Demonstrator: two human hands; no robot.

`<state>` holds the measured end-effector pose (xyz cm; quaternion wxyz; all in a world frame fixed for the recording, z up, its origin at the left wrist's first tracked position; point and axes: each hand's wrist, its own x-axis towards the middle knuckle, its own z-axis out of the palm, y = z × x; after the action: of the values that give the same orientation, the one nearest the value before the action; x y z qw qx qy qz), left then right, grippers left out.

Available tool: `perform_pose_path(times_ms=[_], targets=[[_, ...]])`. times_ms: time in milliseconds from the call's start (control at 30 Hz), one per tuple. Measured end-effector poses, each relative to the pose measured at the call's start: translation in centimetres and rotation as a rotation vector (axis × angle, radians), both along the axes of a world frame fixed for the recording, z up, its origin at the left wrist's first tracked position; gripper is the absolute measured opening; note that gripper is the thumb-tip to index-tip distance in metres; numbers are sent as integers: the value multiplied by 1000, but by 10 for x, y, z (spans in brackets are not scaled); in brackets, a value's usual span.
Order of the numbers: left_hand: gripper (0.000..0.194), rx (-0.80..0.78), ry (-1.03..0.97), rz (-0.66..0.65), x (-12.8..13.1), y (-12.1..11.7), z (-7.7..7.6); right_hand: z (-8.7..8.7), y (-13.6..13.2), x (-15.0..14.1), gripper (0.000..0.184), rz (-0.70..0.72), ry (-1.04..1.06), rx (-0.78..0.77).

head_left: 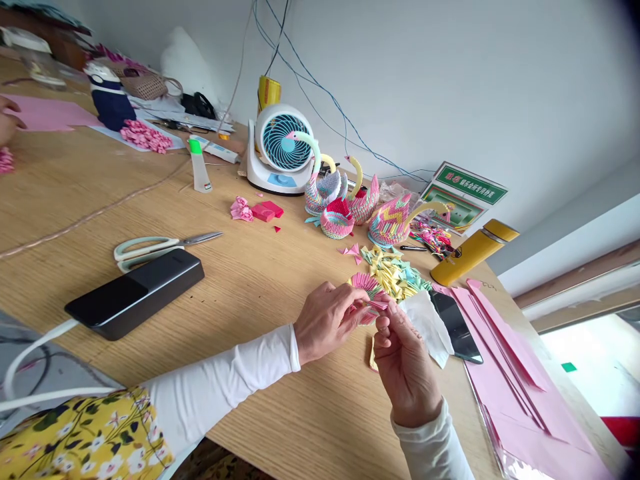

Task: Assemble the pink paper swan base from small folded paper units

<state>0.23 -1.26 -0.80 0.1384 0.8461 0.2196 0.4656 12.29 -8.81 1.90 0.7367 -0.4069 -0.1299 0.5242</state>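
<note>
My left hand [325, 323] is closed around the near edge of a round fan of pink and green folded paper [365, 283], partly hidden by my fingers. My right hand [407, 360] pinches at the same spot, with a small pink folded paper piece [379, 305] between its thumb and fingers. Just beyond the hands lies a pile of yellow and green folded paper triangles [393, 272]. A few loose pink triangles [353, 252] rest behind the fan. A crumpled white tissue [427, 323] is right of my right hand.
Folded paper swans [393, 221] stand near a small fan [283, 150]. Right are a phone [457, 327], pink paper sheets [520, 380] and a yellow flask [473, 253]. Scissors [150, 248] and a black device [135, 293] lie left. Another person's hand [9, 119] shows far left.
</note>
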Motion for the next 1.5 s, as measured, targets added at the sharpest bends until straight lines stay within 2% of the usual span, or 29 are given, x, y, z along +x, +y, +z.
perform_pose_path(times_ms=[100, 167, 267, 367, 400, 467, 533, 633, 733, 833, 1000, 1100, 1233, 1500], targets=[[14, 24, 36, -35, -1, 1, 2, -1, 0, 1, 27, -13, 11, -14], [14, -32, 11, -50, -1, 1, 4, -2, 0, 2, 27, -13, 3, -14], [16, -320, -106, -122, 2, -2, 6, -3, -1, 1, 26, -8, -41, 0], [26, -722, -242, -310, 6, -4, 9, -4, -1, 0, 25, 7, -118, 22], [27, -813, -272, -372, 7, -4, 10, -5, -1, -1, 24, 11, -143, 29], [27, -880, -304, -438, 8, -5, 11, -7, -1, -3, 23, 5, -181, 30], [24, -810, -308, -408, 8, -5, 11, -8, -1, -4, 22, -18, -197, 18], [16, -543, -269, -276, 6, -5, 8, -10, 0, -6, 21, -33, -208, 14], [10, -291, -219, -204, 4, -6, 5, -11, 0, -8, 20, -33, -200, 9], [11, -163, -191, -177, 4, -7, 2, -11, -1, -11, 21, -40, -169, -23], [15, -163, -211, -197, 3, -7, 4, -8, -2, -10, 16, -44, -45, 12], [14, -165, -192, -213, 2, -6, 5, -6, -1, -3, 15, 18, 88, 35], [12, -92, -122, -194, 2, -4, 3, -6, 0, 4, 20, 80, 211, 21], [11, -64, -82, -189, 2, -4, 2, -11, 0, 4, 15, 105, 212, 9]])
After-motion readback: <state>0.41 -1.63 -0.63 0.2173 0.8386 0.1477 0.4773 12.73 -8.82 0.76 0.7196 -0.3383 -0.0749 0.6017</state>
